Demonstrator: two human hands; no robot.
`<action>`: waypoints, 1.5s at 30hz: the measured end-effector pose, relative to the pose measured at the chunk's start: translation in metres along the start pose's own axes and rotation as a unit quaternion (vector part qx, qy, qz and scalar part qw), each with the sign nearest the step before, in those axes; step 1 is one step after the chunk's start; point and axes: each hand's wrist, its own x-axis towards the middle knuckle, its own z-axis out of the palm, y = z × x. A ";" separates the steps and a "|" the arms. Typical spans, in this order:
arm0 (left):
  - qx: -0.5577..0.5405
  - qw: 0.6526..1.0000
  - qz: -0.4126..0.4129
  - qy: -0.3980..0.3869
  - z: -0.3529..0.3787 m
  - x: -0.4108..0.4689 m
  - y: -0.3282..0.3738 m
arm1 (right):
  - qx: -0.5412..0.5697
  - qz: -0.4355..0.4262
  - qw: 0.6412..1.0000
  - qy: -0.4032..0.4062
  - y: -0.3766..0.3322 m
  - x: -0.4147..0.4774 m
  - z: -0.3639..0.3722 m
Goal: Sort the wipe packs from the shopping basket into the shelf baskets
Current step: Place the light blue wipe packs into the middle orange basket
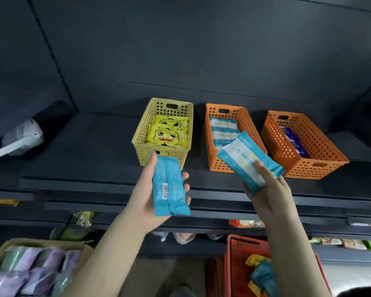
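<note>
Both forearms reached up from the bottom of the view toward the dark shelf (84, 151). The right hand (272, 189) was raised in front of the middle orange basket (247, 123), with its thumb laid across the top of a blue-and-white wipe pack (242, 157) and its fingers curled beneath. That pack was tilted, and its far end overlapped the basket's front right corner in the view.

The left hand (145, 187) was lower and to the left of the same basket, turned palm up. A second blue pack (170, 189) lay lengthwise in it, seam and barcode facing up. The thumb ran along the pack's left edge and the fingertips wrapped round its right edge.

Inside the middle orange basket lay striped packs (223, 129). Just left of it stood a yellow basket (140, 133) holding duck-print packs (169, 131). Just right of it stood another orange basket (326, 151) with a dark blue pack (293, 140). Well below the middle orange basket, under the right forearm, sat the red shopping basket (240, 264), with blue and yellow packs (262, 275) in it.
</note>
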 end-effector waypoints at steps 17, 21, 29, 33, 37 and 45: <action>0.183 0.960 0.085 0.195 0.066 0.231 0.102 | -0.413 -0.180 0.892 0.039 -0.049 0.265 0.053; 0.111 0.962 0.116 0.222 0.063 0.260 0.114 | -0.488 -0.129 0.863 0.007 -0.023 0.324 0.072; 0.019 0.974 0.135 0.183 0.055 0.294 0.138 | -0.506 -0.019 0.861 0.046 0.016 0.357 0.074; 0.022 0.975 0.143 0.171 0.047 0.307 0.140 | -0.618 -0.143 0.771 0.048 0.016 0.355 0.074; 0.019 0.978 0.123 0.169 0.040 0.311 0.136 | -0.718 -0.233 0.654 0.043 0.023 0.348 0.072; 0.054 0.978 0.102 0.174 0.044 0.312 0.134 | -0.668 -0.170 0.723 -0.049 0.023 0.354 0.067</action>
